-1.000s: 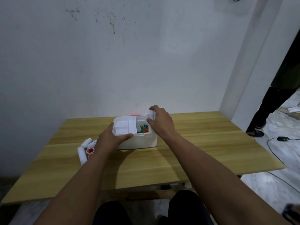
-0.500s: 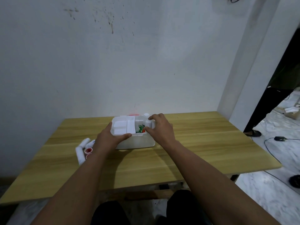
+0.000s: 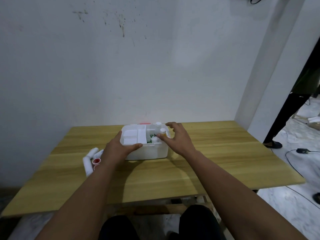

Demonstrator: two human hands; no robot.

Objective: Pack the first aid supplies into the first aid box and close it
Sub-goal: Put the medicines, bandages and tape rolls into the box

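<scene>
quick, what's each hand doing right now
Left hand: closed on the near left corner of the first aid box, thumb over the rim.
Right hand: open, holding nothing, fingers spread beside the bottles in the box.

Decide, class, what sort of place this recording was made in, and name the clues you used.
Probably a plain indoor room set up as a workspace, not a clinic: a bare wooden table pushed against a stained white wall, and a marble-patterned floor with a loose cable trailing across it.

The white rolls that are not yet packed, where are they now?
In the head view, the white rolls lie on the table left of the white box, just beside the left forearm, next to small red-capped items.
</scene>
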